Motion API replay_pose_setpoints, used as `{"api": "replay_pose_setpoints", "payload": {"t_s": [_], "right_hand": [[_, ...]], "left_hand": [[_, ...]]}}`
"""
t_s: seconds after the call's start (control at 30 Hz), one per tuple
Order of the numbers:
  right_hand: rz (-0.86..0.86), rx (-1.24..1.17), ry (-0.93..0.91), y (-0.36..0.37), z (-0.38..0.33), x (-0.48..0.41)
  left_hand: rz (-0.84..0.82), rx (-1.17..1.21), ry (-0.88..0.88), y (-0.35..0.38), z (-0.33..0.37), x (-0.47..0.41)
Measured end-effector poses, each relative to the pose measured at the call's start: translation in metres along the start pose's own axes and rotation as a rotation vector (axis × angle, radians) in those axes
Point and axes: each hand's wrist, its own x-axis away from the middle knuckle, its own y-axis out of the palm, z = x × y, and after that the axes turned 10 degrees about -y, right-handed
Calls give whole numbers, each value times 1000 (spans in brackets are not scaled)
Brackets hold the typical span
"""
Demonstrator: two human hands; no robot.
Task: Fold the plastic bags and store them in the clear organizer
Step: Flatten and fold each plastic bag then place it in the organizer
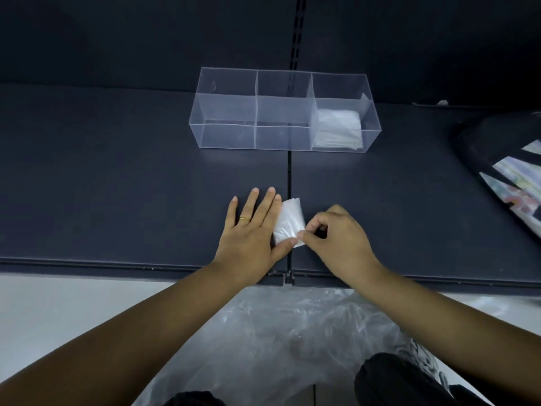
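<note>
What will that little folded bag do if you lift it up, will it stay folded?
The folded bag is thin, crinkly plastic, so it is probably very light and floppy. The left hand lies flat against it and the right hand pinches a corner, which suggests it may spring open if let go. It looks smooth, so it could slide on the dark shelf.

Probably a shop: dark slotted-upright shelving (117,171).
</note>
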Motion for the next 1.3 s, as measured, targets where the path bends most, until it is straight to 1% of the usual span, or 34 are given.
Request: {"api": "replay_pose_setpoints", "payload": {"t_s": [0.07, 0.13, 0.2, 0.27, 0.33, 0.4, 0.47, 0.53, 0.57, 0.63, 0.7, 0.77, 0.9, 0.97, 1.03, 1.1, 1.13, 1.2, 1.27, 1.3], "right_hand": [[51, -15, -12, 0, -3, -1], [80, -127, 19, 0, -9, -5], [32, -250, 59, 0, -14, -10], [-61, -305, 97, 1, -17, -12], [-133, -274, 102, 2, -14, -13], [-161, -243, 81, -1, -11, -13], [-202, -247, -4, -11, -12, -13], [-292, -231, -166, -24, -16, -13], [-349, -215, -254, -30, -20, -13], [-426, -180, -377, -42, -28, -13], [-407, -153, -412, -49, -32, -16], [-334, -176, -348, -53, -31, -22], [-263, -414, -141, -55, -22, -29], [-208, -473, -78, -58, -24, -37], [-146, -462, -47, -69, -31, -60], [-36, -442, -10, -82, -39, -97], [34, -407, -7, -87, -41, -118], [120, -280, -28, -90, -46, -158], [82, -50, 2, -80, -44, -190], [32, 128, 40, -72, -42, -200]], "left_hand": [[2, 21, -85, 2, 9, 7], [32, 60, -188, 5, 22, 18], [44, 97, -255, 8, 33, 28], [46, 123, -280, 9, 38, 34], [33, 189, -295, 5, 38, 36], [-23, 330, -296, -2, 36, 34], [-118, 568, -278, -17, 28, 27], [-251, 823, -203, -39, 13, 17], [-326, 886, -137, -50, 5, 12], [-422, 906, -21, -65, -6, 6], [-439, 989, -6, -71, -10, 1], [-392, 1135, -83, -73, -11, 0], [-260, 1427, -242, -71, -13, 2], [-151, 1478, -297, -74, -19, -1], [4, 1478, -361, -79, -33, -6], [126, 1453, -425, -79, -47, -9], [156, 1428, -443, -77, -51, -9], [140, 1374, -440, -66, -51, -4], [84, 1294, -411, -49, -44, 6], [62, 1250, -400, -41, -41, 11]]}}
